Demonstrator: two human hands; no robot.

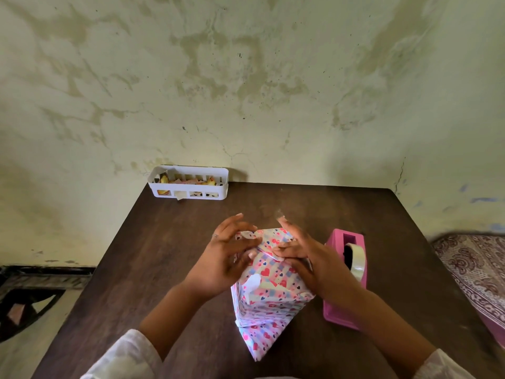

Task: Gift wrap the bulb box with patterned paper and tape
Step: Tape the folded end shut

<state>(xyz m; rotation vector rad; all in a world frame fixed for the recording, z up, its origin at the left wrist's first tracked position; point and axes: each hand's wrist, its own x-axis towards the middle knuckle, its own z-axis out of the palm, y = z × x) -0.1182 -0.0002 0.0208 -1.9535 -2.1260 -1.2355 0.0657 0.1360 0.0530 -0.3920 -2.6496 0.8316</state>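
The bulb box [269,283], covered in pink, blue and red heart-patterned paper, stands upright in the middle of the dark wooden table [169,269]. A loose pointed flap of paper hangs from its lower near side. My left hand [228,255] rests against the box's top left, thumb pressing the paper at the top seam, fingers spread. My right hand [303,254] lies over the top right, fingers pressing a fold down onto the top. A pink tape dispenser [345,277] with a roll of clear tape sits just right of the box.
A white slotted plastic basket [188,182] holding paper scraps stands at the table's far left edge against the stained wall. A patterned bed cover [475,272] lies to the right of the table. Floor shows at the lower left.
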